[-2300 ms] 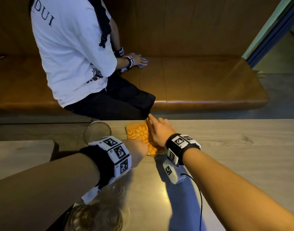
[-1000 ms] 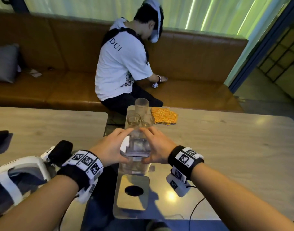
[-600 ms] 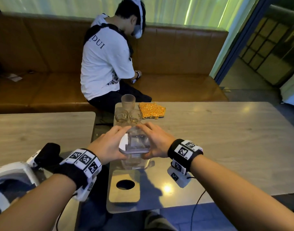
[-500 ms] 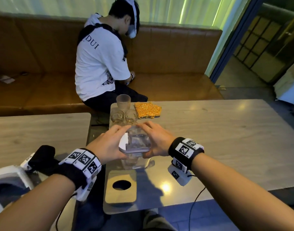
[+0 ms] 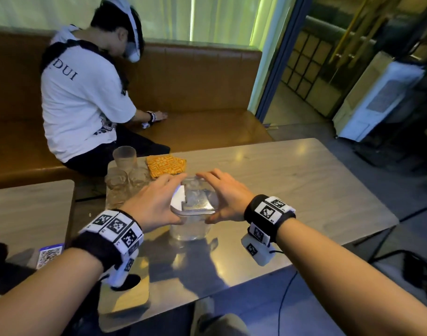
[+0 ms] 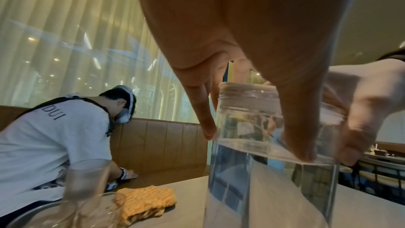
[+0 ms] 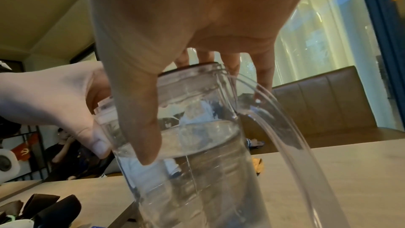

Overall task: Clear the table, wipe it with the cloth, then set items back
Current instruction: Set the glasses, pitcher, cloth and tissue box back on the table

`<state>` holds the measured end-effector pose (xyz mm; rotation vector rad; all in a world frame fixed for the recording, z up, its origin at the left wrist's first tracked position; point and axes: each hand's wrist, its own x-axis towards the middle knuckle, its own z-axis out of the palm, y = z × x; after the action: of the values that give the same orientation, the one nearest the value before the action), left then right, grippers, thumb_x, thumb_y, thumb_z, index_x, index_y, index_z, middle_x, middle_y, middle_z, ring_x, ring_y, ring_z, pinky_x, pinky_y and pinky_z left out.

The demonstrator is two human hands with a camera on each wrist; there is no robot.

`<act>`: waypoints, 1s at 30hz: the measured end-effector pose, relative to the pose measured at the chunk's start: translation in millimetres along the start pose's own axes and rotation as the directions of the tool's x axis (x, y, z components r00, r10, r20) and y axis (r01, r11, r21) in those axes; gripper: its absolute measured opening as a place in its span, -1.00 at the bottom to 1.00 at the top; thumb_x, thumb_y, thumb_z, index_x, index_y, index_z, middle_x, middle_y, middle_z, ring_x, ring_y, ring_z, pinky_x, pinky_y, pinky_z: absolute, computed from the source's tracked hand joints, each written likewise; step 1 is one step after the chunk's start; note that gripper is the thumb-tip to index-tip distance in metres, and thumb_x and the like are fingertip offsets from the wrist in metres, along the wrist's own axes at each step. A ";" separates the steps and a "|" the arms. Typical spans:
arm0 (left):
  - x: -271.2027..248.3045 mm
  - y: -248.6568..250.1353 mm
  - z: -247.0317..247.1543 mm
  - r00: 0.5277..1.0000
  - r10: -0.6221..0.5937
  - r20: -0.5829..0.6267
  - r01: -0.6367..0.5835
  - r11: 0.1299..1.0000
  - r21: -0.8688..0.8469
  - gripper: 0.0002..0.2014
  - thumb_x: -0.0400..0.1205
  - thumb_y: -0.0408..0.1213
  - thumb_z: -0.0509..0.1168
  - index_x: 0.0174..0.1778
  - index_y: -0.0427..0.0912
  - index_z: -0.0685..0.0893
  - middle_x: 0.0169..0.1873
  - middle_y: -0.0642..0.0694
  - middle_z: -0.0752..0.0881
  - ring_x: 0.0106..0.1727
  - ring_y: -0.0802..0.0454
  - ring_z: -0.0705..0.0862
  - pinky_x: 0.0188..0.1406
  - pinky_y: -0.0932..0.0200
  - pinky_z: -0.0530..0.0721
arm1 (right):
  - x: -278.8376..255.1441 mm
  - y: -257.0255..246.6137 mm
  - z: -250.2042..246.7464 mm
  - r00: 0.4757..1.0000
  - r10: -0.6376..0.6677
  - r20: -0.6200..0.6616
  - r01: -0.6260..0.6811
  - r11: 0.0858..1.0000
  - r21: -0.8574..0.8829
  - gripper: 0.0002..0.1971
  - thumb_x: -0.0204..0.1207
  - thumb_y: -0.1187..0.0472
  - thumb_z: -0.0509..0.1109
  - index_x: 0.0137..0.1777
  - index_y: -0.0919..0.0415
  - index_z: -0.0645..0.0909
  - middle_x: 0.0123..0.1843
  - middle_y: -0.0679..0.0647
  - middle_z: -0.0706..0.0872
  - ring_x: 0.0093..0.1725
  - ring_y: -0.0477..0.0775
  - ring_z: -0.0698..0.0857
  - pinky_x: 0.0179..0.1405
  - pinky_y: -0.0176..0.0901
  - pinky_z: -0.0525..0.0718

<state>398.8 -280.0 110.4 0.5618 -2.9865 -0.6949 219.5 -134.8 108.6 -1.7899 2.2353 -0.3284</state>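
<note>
A clear water pitcher [image 5: 190, 229] with a lid, partly filled, is near the left part of the grey table [image 5: 292, 190]. My left hand [image 5: 154, 202] grips its upper wall from the left, thumb and fingers curled on the glass [image 6: 269, 171]. My right hand [image 5: 225, 197] grips the top from the right, beside the pitcher's handle [image 7: 285, 127]. I cannot tell whether the base touches the table. The folded orange cloth [image 5: 166, 164] lies at the far edge, also seen in the left wrist view [image 6: 144, 202].
Three empty glasses [image 5: 124, 156] stand on a metal tray [image 6: 43, 212] at the far left corner. A wooden coaster [image 5: 125, 294] with a hole lies near the front left. A person in a white shirt [image 5: 81, 105] sits on the brown bench beyond. A second table [image 5: 25, 209] is left.
My right hand left the cloth, and both hands took hold of the pitcher. Over the last half second they carried it rightwards, away from the coaster and the table's left edge.
</note>
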 end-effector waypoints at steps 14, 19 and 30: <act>168.5 147.0 59.4 0.995 -0.071 -0.064 0.068 0.996 -0.053 0.06 0.31 0.02 0.63 0.65 0.12 0.14 0.45 0.01 0.39 0.48 -0.02 0.40 0.42 -0.08 0.45 | -22.1 223.2 -75.5 0.998 -0.056 -0.006 0.057 0.998 0.035 0.23 0.04 -0.14 0.73 0.66 0.03 0.10 0.40 0.04 0.39 0.33 0.15 0.43 0.24 0.24 0.58; 219.3 177.5 88.0 0.976 -0.180 -0.125 0.157 0.971 -0.179 -0.02 0.30 -0.07 0.64 0.58 0.17 0.23 0.40 0.04 0.42 0.45 0.00 0.44 0.40 -0.13 0.49 | -6.0 288.8 -92.4 0.993 -0.115 0.033 0.114 0.993 0.034 0.21 0.05 -0.08 0.74 0.66 0.06 0.12 0.42 0.05 0.40 0.32 0.14 0.42 0.29 0.20 0.57; 288.2 170.8 101.0 0.967 -0.236 -0.101 0.213 0.957 -0.196 -0.06 0.33 -0.11 0.64 0.56 0.15 0.26 0.43 0.01 0.41 0.47 -0.04 0.43 0.43 -0.10 0.48 | 36.0 346.8 -82.7 0.996 -0.081 0.047 0.074 0.989 0.124 0.14 0.07 0.06 0.76 0.64 0.01 0.18 0.49 0.03 0.38 0.35 0.16 0.42 0.31 0.17 0.55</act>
<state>60.9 -195.7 76.8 0.9048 -2.7322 -0.9031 -134.2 -93.7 68.8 -1.8029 2.0676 -0.4206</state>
